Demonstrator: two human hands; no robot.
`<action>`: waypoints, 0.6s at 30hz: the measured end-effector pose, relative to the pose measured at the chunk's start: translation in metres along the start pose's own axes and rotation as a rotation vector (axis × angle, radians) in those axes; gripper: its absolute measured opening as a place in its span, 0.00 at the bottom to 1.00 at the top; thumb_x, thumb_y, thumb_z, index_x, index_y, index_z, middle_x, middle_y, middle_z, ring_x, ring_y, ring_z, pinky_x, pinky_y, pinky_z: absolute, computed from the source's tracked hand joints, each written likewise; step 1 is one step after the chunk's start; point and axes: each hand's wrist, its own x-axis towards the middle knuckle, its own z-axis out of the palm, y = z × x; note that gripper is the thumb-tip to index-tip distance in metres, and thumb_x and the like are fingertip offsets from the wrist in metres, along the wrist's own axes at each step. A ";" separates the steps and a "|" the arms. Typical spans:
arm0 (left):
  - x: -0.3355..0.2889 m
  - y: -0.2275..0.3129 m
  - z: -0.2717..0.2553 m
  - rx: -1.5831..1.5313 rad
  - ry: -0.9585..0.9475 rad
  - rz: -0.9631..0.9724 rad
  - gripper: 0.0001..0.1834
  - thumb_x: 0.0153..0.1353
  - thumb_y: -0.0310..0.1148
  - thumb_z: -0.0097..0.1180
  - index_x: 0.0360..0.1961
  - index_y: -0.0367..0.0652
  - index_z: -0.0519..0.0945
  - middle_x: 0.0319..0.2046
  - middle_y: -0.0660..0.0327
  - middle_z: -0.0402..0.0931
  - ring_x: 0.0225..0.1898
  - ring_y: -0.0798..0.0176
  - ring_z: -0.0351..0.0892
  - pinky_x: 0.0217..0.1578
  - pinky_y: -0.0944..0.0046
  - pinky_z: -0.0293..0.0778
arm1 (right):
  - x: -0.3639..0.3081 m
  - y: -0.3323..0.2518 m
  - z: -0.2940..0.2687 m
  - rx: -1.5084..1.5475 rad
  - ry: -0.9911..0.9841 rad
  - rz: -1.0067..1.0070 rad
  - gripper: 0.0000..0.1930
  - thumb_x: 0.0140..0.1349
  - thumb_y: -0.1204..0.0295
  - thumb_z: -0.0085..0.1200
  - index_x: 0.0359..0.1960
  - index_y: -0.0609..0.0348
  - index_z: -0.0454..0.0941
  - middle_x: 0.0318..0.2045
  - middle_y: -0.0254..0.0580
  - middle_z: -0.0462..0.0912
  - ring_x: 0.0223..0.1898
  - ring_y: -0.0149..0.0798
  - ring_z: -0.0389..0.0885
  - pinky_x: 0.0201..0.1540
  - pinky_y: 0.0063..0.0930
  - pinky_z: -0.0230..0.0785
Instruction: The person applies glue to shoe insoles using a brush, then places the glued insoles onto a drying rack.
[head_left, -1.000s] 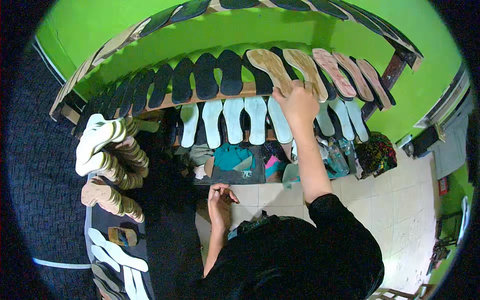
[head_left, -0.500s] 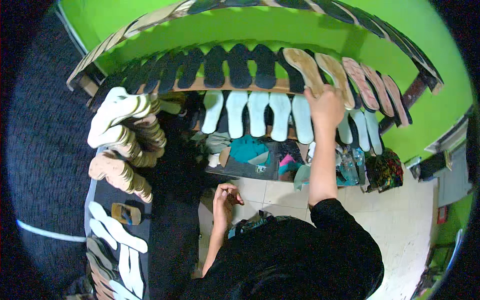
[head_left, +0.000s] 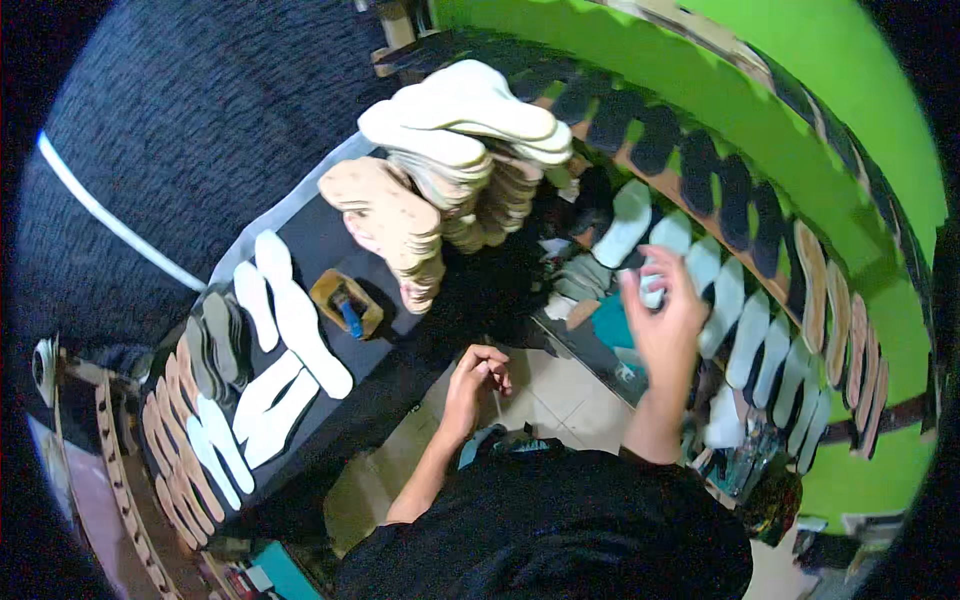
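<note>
My right hand (head_left: 668,310) hangs in front of the rack, thumb and fingers apart in a curve, slightly blurred. Behind its fingers is a row of white insoles (head_left: 750,345); I see nothing gripped. Above them stand black insoles (head_left: 700,175), then tan insoles (head_left: 810,275) toward the right end. My left hand (head_left: 472,388) is held low before my body, fingers loosely bent and nothing in them. Left of the rack, a black-topped table (head_left: 325,235) bears a stack of white insoles (head_left: 465,105) and a stack of speckled beige insoles (head_left: 385,205).
A small yellowish box (head_left: 328,292) with a blue-handled tool (head_left: 348,315) sits on the table. Nearer lie loose white insoles (head_left: 300,320), dark grey insoles (head_left: 222,335) and brown insoles (head_left: 170,430). Teal cloth (head_left: 612,325) and scraps lie beneath the rack.
The view has swung left, showing more of the table. My right hand has come off a tan insole, which remains in the rack, and moved down and left.
</note>
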 end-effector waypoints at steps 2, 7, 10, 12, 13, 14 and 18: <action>0.000 0.013 -0.016 0.000 0.044 0.049 0.14 0.62 0.38 0.40 0.39 0.37 0.68 0.26 0.60 0.67 0.29 0.67 0.69 0.33 0.67 0.68 | -0.002 -0.019 0.037 0.092 -0.161 -0.096 0.16 0.50 0.69 0.60 0.41 0.56 0.74 0.27 0.39 0.77 0.26 0.37 0.74 0.31 0.30 0.68; -0.009 0.033 -0.068 0.045 0.148 0.164 0.15 0.62 0.39 0.42 0.39 0.36 0.68 0.26 0.59 0.69 0.29 0.67 0.70 0.33 0.68 0.68 | 0.010 -0.067 0.127 0.196 -0.350 -0.311 0.17 0.51 0.68 0.59 0.42 0.60 0.72 0.33 0.45 0.76 0.33 0.45 0.75 0.39 0.35 0.68; -0.012 0.048 -0.094 -0.011 0.218 0.201 0.15 0.62 0.40 0.42 0.40 0.37 0.67 0.26 0.58 0.68 0.29 0.67 0.69 0.33 0.68 0.67 | 0.020 -0.083 0.172 0.091 -0.313 -0.446 0.22 0.50 0.67 0.60 0.45 0.62 0.70 0.41 0.51 0.74 0.44 0.52 0.72 0.47 0.39 0.64; -0.013 0.055 -0.112 0.001 0.256 0.220 0.15 0.62 0.40 0.42 0.40 0.37 0.67 0.26 0.58 0.68 0.29 0.67 0.69 0.33 0.68 0.67 | 0.025 -0.091 0.199 0.073 -0.324 -0.465 0.23 0.50 0.65 0.59 0.46 0.62 0.69 0.43 0.51 0.73 0.46 0.53 0.70 0.49 0.40 0.63; -0.014 0.057 -0.120 0.011 0.280 0.231 0.15 0.62 0.40 0.42 0.40 0.37 0.67 0.26 0.58 0.68 0.29 0.66 0.69 0.33 0.67 0.67 | 0.028 -0.093 0.211 0.012 -0.320 -0.443 0.25 0.50 0.63 0.59 0.47 0.61 0.68 0.43 0.52 0.73 0.47 0.54 0.70 0.50 0.40 0.63; -0.012 0.063 -0.126 -0.006 0.301 0.227 0.15 0.62 0.40 0.42 0.39 0.37 0.68 0.26 0.58 0.68 0.28 0.66 0.69 0.33 0.68 0.67 | 0.029 -0.094 0.221 -0.050 -0.315 -0.420 0.27 0.50 0.61 0.59 0.48 0.61 0.68 0.44 0.52 0.72 0.48 0.54 0.69 0.51 0.40 0.62; -0.013 0.076 -0.153 0.044 0.353 0.267 0.14 0.63 0.39 0.40 0.38 0.37 0.68 0.26 0.59 0.68 0.28 0.67 0.69 0.32 0.69 0.66 | 0.031 -0.096 0.248 -0.305 -0.455 -0.325 0.31 0.50 0.58 0.58 0.51 0.64 0.64 0.43 0.59 0.73 0.46 0.56 0.71 0.49 0.42 0.64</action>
